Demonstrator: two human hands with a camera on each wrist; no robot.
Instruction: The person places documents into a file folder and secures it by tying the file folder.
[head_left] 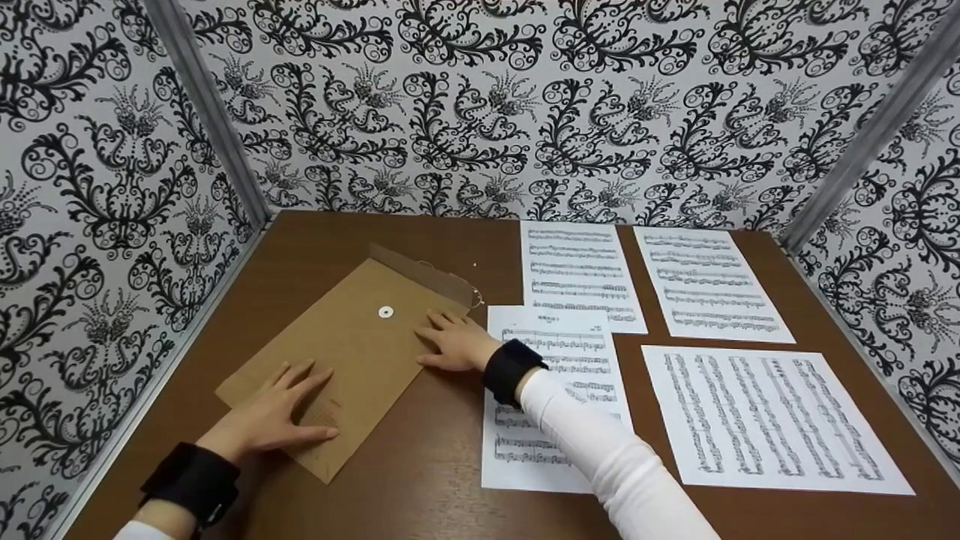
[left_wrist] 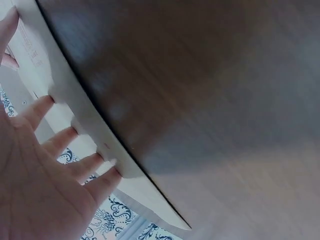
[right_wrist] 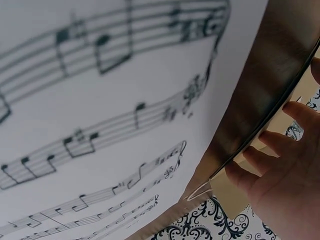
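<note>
A brown paper envelope (head_left: 352,352) lies slanted on the table, its flap (head_left: 420,277) folded open at the far end. A white round button (head_left: 385,312) sits near that end, and a thin string (head_left: 478,298) trails from the flap's corner. My left hand (head_left: 277,412) rests on the envelope's near end with fingers spread; in the left wrist view its fingertips (left_wrist: 102,160) touch the paper. My right hand (head_left: 456,343) lies at the envelope's right edge close to the flap, fingers straight and spread on the paper.
Under my right forearm lies a sheet of music (head_left: 555,457), overlapping another sheet (head_left: 577,262) behind it. Two more sheets stand apart to the right, one at the back (head_left: 712,285) and one turned sideways (head_left: 772,420). Patterned walls (head_left: 480,112) enclose the brown table (head_left: 420,480).
</note>
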